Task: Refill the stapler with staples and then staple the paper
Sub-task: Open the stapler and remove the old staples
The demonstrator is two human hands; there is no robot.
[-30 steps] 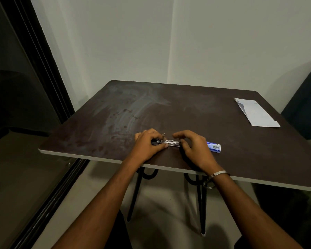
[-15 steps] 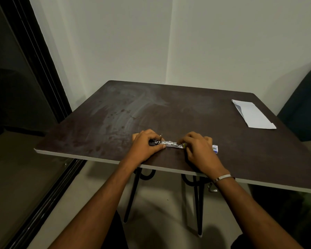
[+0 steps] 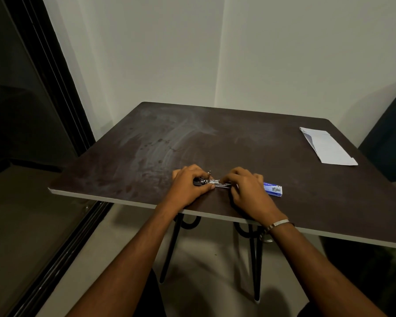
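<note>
While gripping one stapler (image 3: 212,183) with left hand (image 3: 188,187) and right hand (image 3: 246,191), leaving one staple box (image 3: 273,190) and one folded paper (image 3: 327,147) lying on bench (image 3: 215,143).

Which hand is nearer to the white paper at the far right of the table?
The right hand. It grips the stapler, with the paper farther away to its right. The left hand holds the stapler's other end, farther left.

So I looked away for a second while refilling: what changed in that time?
Hardly anything. The right hand slid right over the blue-and-white staple box half a second ago, then came back. Both hands keep their grip on the small metal stapler; the left hand, the box and the folded white paper stayed put.
</note>
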